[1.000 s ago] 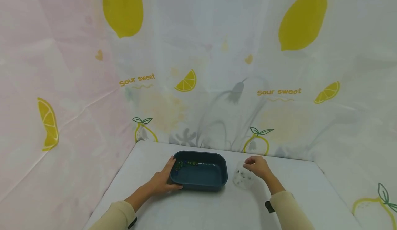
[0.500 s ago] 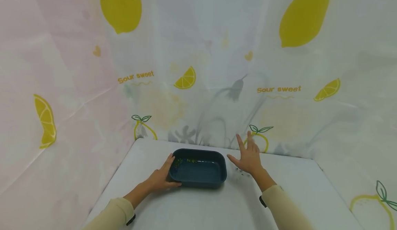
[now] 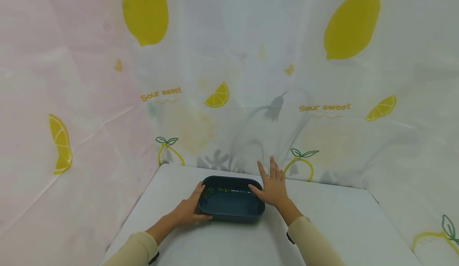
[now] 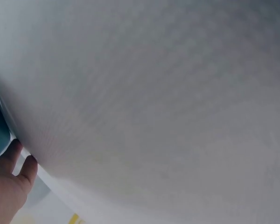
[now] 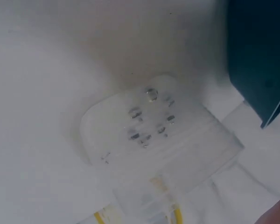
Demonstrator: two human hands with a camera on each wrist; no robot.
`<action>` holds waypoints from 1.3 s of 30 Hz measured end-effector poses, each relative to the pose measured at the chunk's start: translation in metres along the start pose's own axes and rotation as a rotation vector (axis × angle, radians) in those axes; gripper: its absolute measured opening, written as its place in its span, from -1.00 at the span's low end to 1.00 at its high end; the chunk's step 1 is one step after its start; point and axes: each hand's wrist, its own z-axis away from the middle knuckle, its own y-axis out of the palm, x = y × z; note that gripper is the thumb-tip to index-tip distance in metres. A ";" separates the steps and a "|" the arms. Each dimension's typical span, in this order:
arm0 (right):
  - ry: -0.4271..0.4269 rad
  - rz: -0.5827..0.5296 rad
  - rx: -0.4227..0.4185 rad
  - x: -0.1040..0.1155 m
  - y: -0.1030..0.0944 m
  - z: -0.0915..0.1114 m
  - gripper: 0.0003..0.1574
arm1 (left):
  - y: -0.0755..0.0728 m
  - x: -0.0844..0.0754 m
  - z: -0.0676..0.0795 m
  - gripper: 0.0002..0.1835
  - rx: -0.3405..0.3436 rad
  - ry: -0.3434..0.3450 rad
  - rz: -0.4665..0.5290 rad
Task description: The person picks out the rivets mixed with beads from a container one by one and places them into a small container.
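Note:
A dark blue-green rectangular basin [image 3: 234, 208] stands on the white table, with several small green, yellow and blue marble-like pieces [image 3: 224, 190] along its left and back inner edge. My left hand [image 3: 188, 211] lies against the basin's left end, fingers extended along the side and thumb at the front wall. Spread wide, my right hand [image 3: 274, 188] is at the basin's right end, its thumb overlapping the rim. In the right wrist view a clear box [image 5: 210, 149] holds several round transparent pieces [image 5: 151, 94]; the right hand and arm cover it in the head view.
The white table [image 3: 330, 222] extends on both sides of the basin. A lemon-print curtain [image 3: 251, 78] hangs behind and along the sides, meeting the table's back edge.
My right hand was over the clear box with fingertips together; it has spread its fingers and moved left to the basin's right rim. The left hand has stayed at the basin.

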 end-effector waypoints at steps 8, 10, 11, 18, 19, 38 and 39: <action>0.032 -0.034 0.036 0.013 0.009 0.003 0.14 | -0.002 -0.005 0.004 0.29 0.017 0.013 0.015; 0.031 -0.027 0.037 0.016 0.012 0.003 0.13 | -0.002 -0.004 0.004 0.29 0.015 0.009 -0.001; 0.029 -0.029 0.034 0.017 0.013 0.003 0.13 | -0.002 -0.004 0.004 0.29 0.012 0.008 -0.003; 0.021 -0.043 0.075 0.029 0.021 0.004 0.15 | -0.003 -0.003 0.003 0.29 0.008 0.014 -0.002; 0.013 -0.039 0.074 0.030 0.022 0.003 0.16 | -0.003 -0.003 0.003 0.29 0.005 0.020 -0.003; 0.011 -0.128 0.137 0.064 0.051 -0.009 0.18 | -0.005 -0.005 0.002 0.28 0.002 0.016 0.003; 0.015 -0.142 0.139 0.066 0.052 -0.009 0.17 | -0.006 -0.005 0.002 0.28 0.006 0.015 0.004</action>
